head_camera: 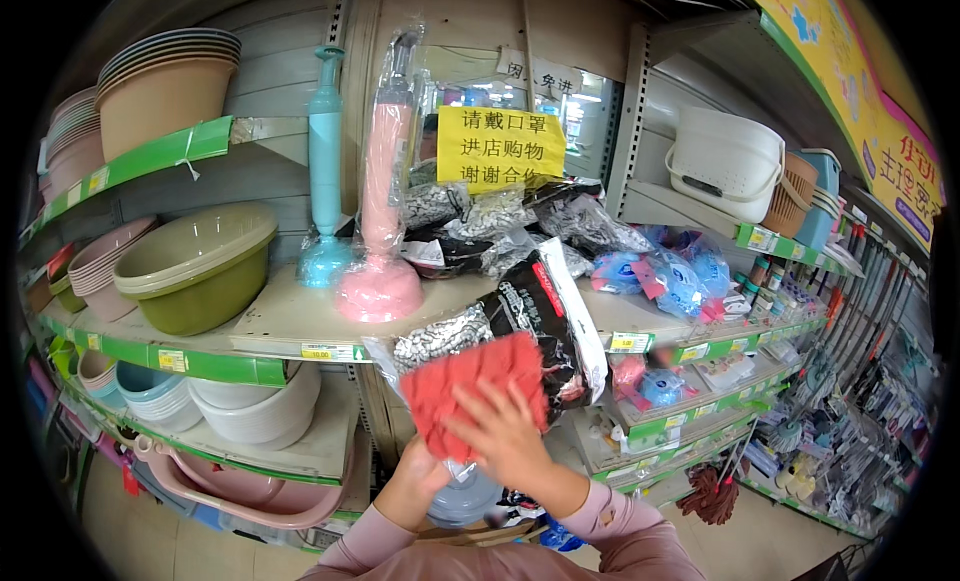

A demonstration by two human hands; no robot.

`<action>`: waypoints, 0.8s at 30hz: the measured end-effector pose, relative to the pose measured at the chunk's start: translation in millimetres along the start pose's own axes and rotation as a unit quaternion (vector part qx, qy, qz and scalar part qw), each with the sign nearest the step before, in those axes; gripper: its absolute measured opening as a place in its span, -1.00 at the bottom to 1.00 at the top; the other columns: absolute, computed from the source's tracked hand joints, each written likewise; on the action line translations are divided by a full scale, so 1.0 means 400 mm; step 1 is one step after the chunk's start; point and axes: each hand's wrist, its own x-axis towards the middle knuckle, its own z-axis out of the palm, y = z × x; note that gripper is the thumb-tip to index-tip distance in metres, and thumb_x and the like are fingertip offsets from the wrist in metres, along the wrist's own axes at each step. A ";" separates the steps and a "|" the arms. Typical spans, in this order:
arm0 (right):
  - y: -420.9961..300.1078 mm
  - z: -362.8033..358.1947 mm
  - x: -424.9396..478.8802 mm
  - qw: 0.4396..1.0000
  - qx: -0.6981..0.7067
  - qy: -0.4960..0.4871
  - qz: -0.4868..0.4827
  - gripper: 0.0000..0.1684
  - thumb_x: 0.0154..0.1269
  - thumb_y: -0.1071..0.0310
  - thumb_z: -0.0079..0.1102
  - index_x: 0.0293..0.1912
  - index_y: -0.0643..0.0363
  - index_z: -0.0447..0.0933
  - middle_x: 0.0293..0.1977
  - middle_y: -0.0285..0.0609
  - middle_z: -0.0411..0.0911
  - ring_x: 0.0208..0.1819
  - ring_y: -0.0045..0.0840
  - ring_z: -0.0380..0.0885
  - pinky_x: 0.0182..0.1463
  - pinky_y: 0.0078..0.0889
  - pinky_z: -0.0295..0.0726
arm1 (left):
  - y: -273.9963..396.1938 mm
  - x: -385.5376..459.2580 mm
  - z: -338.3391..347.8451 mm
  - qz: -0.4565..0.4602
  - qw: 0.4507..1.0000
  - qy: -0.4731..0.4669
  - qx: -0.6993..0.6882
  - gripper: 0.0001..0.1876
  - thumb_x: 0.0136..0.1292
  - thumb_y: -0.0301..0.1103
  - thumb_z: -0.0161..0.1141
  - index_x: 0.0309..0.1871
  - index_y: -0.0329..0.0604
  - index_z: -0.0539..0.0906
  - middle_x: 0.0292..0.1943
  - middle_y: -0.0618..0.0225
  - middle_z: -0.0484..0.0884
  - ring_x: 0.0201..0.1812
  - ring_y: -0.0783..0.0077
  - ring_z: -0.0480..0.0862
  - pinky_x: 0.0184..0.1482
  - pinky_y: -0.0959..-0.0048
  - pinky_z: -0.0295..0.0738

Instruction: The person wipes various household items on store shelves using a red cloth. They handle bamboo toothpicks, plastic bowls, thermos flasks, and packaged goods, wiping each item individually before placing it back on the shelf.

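Observation:
A folded red plush cloth (480,378) lies at chest height before me. Behind it is a black and clear plastic packet (536,299) holding grey-and-white shaggy material and bearing writing. My left hand (421,468) grips the lower left edge of the cloth, its fingers partly hidden beneath. Across the front of the cloth rests my right hand (499,434), slightly blurred, with its fingers spread. Similar packets (495,213) are heaped on the shelf beyond. Left of that heap stand a pink plunger (380,281) in clear wrap and a turquoise plunger (326,168).
Green-edged shelves (187,362) curve around me. Stacked basins (195,266) stand at left, with a pink tub (262,498) below. At right are blue packets (679,281), a white basket (724,168) and hanging mops (709,495). A yellow sign (501,147) stands behind the packets.

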 end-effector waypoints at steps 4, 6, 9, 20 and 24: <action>0.070 0.035 -0.105 0.993 -0.047 0.101 0.031 -0.47 -0.04 0.29 0.31 0.04 -0.07 0.60 0.31 -0.10 0.32 0.37 -0.04 0.19 0.39 0.24 0.07 | 0.012 -0.021 -0.004 -0.041 0.999 -0.017 -0.012 -0.56 0.51 -0.29 -0.10 0.36 -0.32 0.30 0.29 0.09 0.44 0.26 0.11 0.50 0.32 0.08 0.37; 0.106 0.065 -0.141 0.974 -0.026 0.201 0.103 -0.50 -0.06 0.29 0.30 0.00 -0.07 0.62 0.27 -0.04 0.33 0.36 0.01 0.19 0.37 0.26 0.09 | 0.018 -0.040 0.043 -0.006 0.999 -0.029 0.029 -0.55 0.52 -0.29 -0.11 0.36 -0.34 0.28 0.29 0.08 0.43 0.27 0.11 0.48 0.33 0.07 0.35; 0.086 0.090 -0.208 0.977 -0.006 0.183 0.106 -0.58 -0.06 0.28 0.32 -0.09 -0.06 0.63 0.16 0.04 0.37 0.30 0.09 0.22 0.32 0.29 0.17 | 0.029 -0.040 0.060 0.041 0.990 -0.044 0.126 -0.48 0.49 -0.26 -0.04 0.41 -0.30 0.20 0.36 0.06 0.35 0.33 0.04 0.40 0.37 -0.01 0.27; 0.003 0.073 -0.387 0.954 0.039 0.190 0.230 -0.50 -0.01 0.45 0.29 0.03 0.08 0.61 0.27 0.07 0.34 0.25 0.04 0.35 0.30 0.02 0.31 | 0.199 0.093 0.311 0.008 0.988 -0.104 0.113 -0.57 0.51 -0.21 -0.07 0.30 -0.30 0.35 0.22 0.05 0.50 0.18 0.05 0.57 0.19 0.01 0.50; -0.009 0.077 -0.455 0.949 0.038 0.150 0.276 -0.43 -0.09 0.57 0.09 0.03 0.12 0.61 0.27 0.06 0.34 0.25 0.03 0.35 0.31 0.03 0.29 | 0.273 0.219 0.396 0.028 0.981 -0.116 0.151 -0.60 0.51 -0.19 -0.05 0.26 -0.25 0.40 0.19 0.07 0.54 0.12 0.05 0.60 0.15 0.04 0.54</action>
